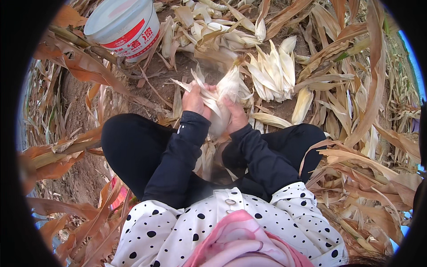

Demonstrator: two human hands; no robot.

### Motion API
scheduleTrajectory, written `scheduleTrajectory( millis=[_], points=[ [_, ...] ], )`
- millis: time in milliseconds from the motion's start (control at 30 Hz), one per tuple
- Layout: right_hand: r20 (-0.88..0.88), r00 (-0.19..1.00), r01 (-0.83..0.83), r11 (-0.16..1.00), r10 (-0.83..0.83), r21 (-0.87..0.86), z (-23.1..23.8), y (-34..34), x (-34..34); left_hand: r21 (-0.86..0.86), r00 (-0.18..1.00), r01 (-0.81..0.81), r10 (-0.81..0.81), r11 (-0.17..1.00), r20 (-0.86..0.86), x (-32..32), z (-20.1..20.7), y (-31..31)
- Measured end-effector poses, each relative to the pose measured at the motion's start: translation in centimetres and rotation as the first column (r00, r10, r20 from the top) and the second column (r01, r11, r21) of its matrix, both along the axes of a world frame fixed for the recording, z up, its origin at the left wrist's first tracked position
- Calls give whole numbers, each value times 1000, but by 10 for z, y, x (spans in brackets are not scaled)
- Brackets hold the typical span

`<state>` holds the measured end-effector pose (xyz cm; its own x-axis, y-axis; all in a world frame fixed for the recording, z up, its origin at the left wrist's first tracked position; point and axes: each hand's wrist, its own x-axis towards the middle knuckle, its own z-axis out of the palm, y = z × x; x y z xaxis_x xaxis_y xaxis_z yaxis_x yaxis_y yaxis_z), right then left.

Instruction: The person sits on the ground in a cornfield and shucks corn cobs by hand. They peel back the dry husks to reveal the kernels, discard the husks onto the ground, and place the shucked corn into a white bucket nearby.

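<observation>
Between my two hands is an ear of corn (227, 91) wrapped in pale dry husk, its pointed end up and away from me. My left hand (195, 101) is closed around loose husk leaves on its left side, and some strips stick out past the fingers. Wrapped around the lower right side of the ear is my right hand (235, 115). The husk hides any kernels. A fanned pile of pale husks (273, 73) lies just right of the ear, with a single husk-covered ear (303, 105) beside it.
A white plastic bucket (149, 38) with a red label stands at the far left. More pale husks (222, 33) are heaped beyond my hands. Brown dry corn stalks and leaves (373, 71) crowd both sides. My crossed legs (133, 149) frame the near ground.
</observation>
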<state>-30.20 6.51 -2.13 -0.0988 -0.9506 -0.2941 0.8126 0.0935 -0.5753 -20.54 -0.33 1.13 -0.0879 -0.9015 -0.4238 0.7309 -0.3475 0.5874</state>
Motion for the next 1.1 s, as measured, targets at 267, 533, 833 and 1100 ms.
scheduleTrajectory(
  millis=[267, 533, 833, 1100],
  points=[
    [-90, 995, -37, 998, 32, -60, 2, -6, -11, -98, 998, 31, -36, 995, -43, 3, 10, 5],
    [-233, 944, 262, 960, -234, 96, -37, -20, -29, -128, 982, 163, -173, 978, -71, 3, 21, 21],
    [-167, 830, 555, 814, -532, 169, -31, -39, -105, -133, 947, 321, -321, 938, 27, 22, 19, 52],
    [-659, 610, 372, 894, -439, -251, -1, -34, -101, -332, 506, 221, 183, 917, 843, 47, 7, 19]
  ],
)
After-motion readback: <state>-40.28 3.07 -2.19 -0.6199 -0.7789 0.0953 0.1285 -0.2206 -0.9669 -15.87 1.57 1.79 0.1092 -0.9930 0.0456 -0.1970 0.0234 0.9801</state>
